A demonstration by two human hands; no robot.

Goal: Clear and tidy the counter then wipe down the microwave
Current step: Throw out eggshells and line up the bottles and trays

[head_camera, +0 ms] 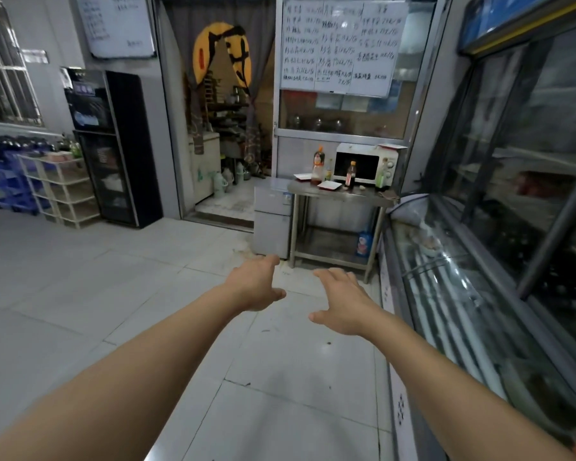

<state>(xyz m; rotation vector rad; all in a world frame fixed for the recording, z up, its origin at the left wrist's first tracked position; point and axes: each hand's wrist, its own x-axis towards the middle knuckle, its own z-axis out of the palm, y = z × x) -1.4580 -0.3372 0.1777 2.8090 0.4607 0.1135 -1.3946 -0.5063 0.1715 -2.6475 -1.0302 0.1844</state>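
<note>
A white microwave [366, 163] stands on a steel counter [369, 193] far ahead, against the wall. On the counter are an orange-capped bottle [318, 168], a dark sauce bottle [351, 176], a pale green bottle [381, 174] and two white plates [329, 185] [302, 176]. A flat red-edged thing [393, 146] lies on top of the microwave. My left hand [256, 287] and my right hand [341, 306] reach forward over the tiled floor, well short of the counter. Both have relaxed fingers and hold nothing.
A small grey fridge [273, 221] stands left of the counter, a glass display freezer [473, 294] runs along the right. A blue bottle [364, 242] sits on the counter's lower shelf. A doorway with a curtain [226, 111] and a black cabinet [113, 148] are at the back.
</note>
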